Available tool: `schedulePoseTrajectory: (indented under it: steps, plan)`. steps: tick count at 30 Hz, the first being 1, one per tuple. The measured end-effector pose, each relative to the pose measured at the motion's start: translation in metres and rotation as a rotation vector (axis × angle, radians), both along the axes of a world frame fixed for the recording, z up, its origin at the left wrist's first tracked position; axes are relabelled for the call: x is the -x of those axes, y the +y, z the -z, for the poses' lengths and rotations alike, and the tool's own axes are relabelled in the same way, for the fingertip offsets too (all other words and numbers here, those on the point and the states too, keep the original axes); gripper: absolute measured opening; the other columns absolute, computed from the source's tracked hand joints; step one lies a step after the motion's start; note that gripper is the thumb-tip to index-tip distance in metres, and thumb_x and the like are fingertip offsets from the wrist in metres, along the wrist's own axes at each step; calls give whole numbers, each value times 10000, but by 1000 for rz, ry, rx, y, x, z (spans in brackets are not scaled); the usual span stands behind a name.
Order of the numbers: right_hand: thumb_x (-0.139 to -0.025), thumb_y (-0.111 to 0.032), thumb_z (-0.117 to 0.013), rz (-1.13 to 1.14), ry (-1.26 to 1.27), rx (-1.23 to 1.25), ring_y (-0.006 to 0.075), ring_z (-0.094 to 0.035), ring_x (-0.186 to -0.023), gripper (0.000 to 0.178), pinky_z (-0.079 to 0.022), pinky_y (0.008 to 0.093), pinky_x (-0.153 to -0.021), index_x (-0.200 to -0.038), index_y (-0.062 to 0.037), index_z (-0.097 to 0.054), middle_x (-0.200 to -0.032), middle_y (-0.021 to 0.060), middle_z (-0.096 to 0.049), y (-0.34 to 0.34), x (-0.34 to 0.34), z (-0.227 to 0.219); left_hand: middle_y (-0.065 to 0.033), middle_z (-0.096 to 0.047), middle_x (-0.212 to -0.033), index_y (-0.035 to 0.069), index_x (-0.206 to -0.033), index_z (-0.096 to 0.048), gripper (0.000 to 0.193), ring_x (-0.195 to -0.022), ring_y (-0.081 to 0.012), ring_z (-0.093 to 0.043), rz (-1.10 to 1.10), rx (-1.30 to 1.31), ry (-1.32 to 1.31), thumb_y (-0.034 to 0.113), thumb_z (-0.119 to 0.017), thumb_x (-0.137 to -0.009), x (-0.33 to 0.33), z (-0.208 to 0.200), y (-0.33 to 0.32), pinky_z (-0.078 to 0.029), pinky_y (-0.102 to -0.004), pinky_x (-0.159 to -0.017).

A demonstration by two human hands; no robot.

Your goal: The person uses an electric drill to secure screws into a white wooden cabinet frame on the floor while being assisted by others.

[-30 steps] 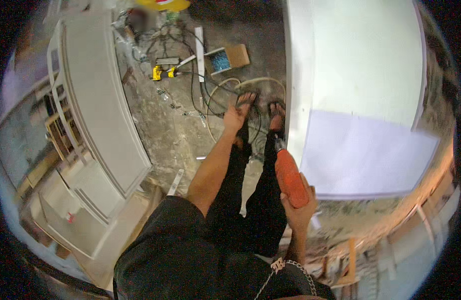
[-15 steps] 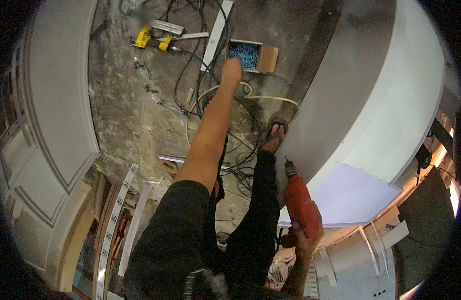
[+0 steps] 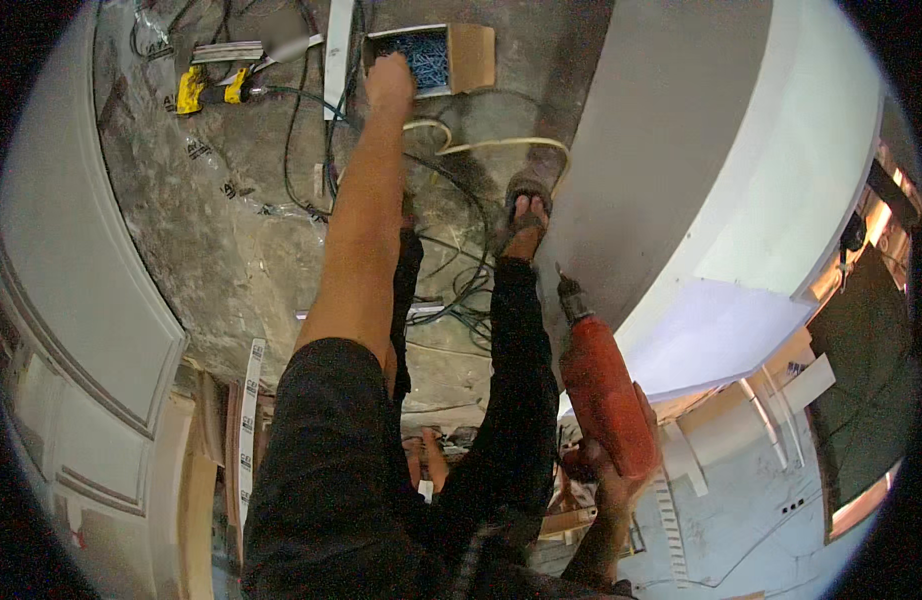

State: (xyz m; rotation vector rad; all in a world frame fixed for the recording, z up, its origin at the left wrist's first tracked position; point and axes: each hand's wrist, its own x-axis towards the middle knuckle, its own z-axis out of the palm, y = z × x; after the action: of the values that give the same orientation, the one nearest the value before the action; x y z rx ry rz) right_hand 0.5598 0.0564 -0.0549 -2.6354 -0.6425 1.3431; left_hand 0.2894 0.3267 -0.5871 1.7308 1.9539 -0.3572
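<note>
My left arm stretches out ahead, and my left hand (image 3: pixel 390 86) is at the near left side of an open cardboard box (image 3: pixel 472 60). Many small bluish screws (image 3: pixel 421 58) fill the box. The fingers of that hand look closed and curled down over its edge; what they hold, if anything, is hidden. My right hand (image 3: pixel 611 482) grips a red power drill (image 3: pixel 609 395) by its handle, low on the right. The drill's bit (image 3: pixel 560 270) points forward, beside my right leg and apart from the panel surface.
A yellow and black cordless drill (image 3: pixel 213 92) lies on the floor at the far left. Dark cables (image 3: pixel 471 200) and a pale cord (image 3: pixel 501 142) loop around my feet. A white strip (image 3: pixel 337 60) lies beside the box. Large curved-looking panels (image 3: pixel 771 190) stand right, a panelled door (image 3: pixel 61 230) left.
The view has shifted, so the box and floor sit further left and up. My left hand stays at the box with its fingers curled. The red drill stays in my right hand.
</note>
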Motion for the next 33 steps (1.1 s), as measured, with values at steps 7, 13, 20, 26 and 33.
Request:
schedulePoseTrajectory:
  steps: [7,13,20,26,33]
  plan:
    - [-657,-383,-787,-104,-31,-77,341,-582,-1054,815,-443,436,-945,-1315,11,-511,-1083,165,-607,0,-17,-22,-204,-662,-1014,18,-969,-675,178,-946,-376,-657,252,-103,65,125,-640,-831,-27,-85,-24,-555,-453,-801]
    - [-645,-286,-805,46,25,-291,268,-609,-917,744,-489,379,-838,-1281,5,-552,-1035,149,-616,-40,-40,-60,-98,-680,-916,4,-955,-656,139,-828,-217,-656,-848,281,-1026,125,-649,-888,-61,-235,-125,-540,-331,-731]
    - [-634,-231,-793,355,165,-467,280,-599,-974,752,-458,386,-917,-1278,59,-533,-1098,165,-618,-69,-60,-108,-66,-634,-961,27,-1229,-535,326,-920,-209,-650,-1273,535,-1449,85,-627,-921,-173,-423,-186,-550,-360,-911]
    - [-648,-303,-799,427,141,-461,285,-598,-1059,793,-444,389,-952,-1289,71,-520,-1136,178,-609,-102,-92,-121,-72,-614,-1086,36,-1321,-477,392,-955,-171,-654,-1397,716,-1513,146,-586,-961,-256,-475,-212,-577,-296,-855]
    - [-656,-358,-823,546,222,-460,271,-586,-1097,831,-439,391,-969,-1297,69,-511,-1190,168,-588,-111,-134,-125,-28,-647,-982,53,-1277,-534,355,-898,-108,-657,-1369,661,-1402,185,-605,-955,-299,-484,-227,-575,-202,-729]
